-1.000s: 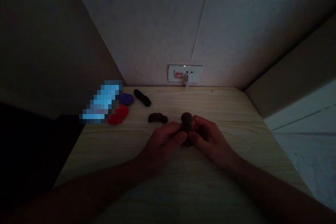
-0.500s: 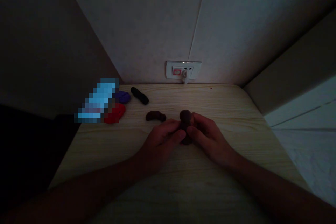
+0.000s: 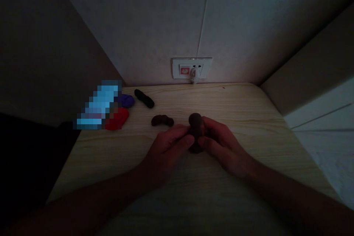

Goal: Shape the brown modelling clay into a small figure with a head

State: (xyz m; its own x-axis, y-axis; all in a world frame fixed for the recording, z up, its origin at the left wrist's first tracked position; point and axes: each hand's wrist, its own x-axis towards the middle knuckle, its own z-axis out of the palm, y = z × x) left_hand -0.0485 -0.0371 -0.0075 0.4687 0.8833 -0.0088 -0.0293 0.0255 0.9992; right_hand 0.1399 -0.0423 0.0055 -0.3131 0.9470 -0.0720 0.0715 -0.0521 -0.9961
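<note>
Between my two hands stands a dark brown modelling clay figure (image 3: pixel 195 121), with a round lump on top and a wider base on the wooden tabletop. My left hand (image 3: pixel 170 147) presses its thumb and fingers against the left side. On the opposite side, my right hand (image 3: pixel 221 143) grips the figure with thumb and bent fingers. The middle of the figure is partly hidden by the fingertips. Just beyond my left hand lies a curved, lumpy roll of brown clay (image 3: pixel 162 120).
At the back left are a black clay roll (image 3: pixel 144 98), a purple clay lump (image 3: pixel 126 101) and a red clay lump (image 3: pixel 118 118). A blurred-out bright object (image 3: pixel 101 103) lies beside them. A wall socket (image 3: pixel 191 69) with a plug sits behind the wooden table (image 3: pixel 238 107).
The camera view has shifted slightly. Both hands stay around the brown clay figure; my thumbs sit a little farther apart, showing more of its middle.
</note>
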